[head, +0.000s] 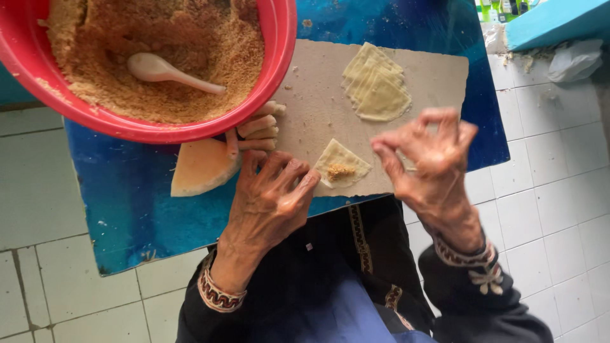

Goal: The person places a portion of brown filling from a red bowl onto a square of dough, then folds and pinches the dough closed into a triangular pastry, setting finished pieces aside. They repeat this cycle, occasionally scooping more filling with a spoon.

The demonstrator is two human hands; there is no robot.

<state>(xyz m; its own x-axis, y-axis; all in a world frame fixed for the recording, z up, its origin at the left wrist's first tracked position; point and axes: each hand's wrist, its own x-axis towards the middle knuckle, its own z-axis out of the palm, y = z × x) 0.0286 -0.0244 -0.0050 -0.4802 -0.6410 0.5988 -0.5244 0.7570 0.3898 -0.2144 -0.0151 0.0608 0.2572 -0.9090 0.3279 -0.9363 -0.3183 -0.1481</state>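
Looking down from the head camera, one view only:

Left hand: the left hand rests on the board at about 7 o'clock from the frame's middle, fingers loosely curled and holding nothing; their tips touch the left edge of the filled wrapper, seemingly to steady it.

Right hand: the right hand hovers at 3 o'clock above the board, thumb and fingertips pinched together; whether a scrap of dough sits between them I cannot tell.

Filled wrapper: a pale triangle of dough lies flat between both hands, with a small heap of brown crumb on it.

Wrapper stack: spare triangles lie at 1 o'clock, well apart, within the right hand's reach.

Board: the grey board lies on the blue counter.

Bowl: a red bowl of brown crumb filling, white spoon in it, sits at 10 o'clock, near the left hand.

Loose piece: an orange-tinted wedge lies partly under the bowl's rim.
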